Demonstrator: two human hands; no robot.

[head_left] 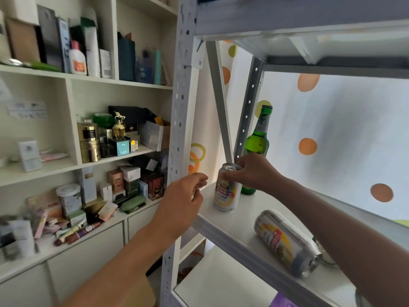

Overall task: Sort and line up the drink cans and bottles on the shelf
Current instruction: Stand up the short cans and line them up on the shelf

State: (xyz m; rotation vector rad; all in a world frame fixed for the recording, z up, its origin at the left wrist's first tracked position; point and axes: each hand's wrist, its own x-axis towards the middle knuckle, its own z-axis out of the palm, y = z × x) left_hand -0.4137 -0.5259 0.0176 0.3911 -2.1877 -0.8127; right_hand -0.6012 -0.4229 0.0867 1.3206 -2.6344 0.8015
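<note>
Nearest, at four o'clock on the white shelf (223, 220), a second can (287, 241) lies on its side close to the front lip; a nudge from the right forearm above it could, I judge, roll it off. At nine o'clock the left hand (183, 202) hovers off the shelf edge, fingers loosely curled around nothing. Past it, toward twelve, the right hand (254, 171) pinches the rim of the upright can (226, 188), which stands on the shelf. Just behind stands the green bottle (256, 149); pushing the can back might knock it over.
</note>
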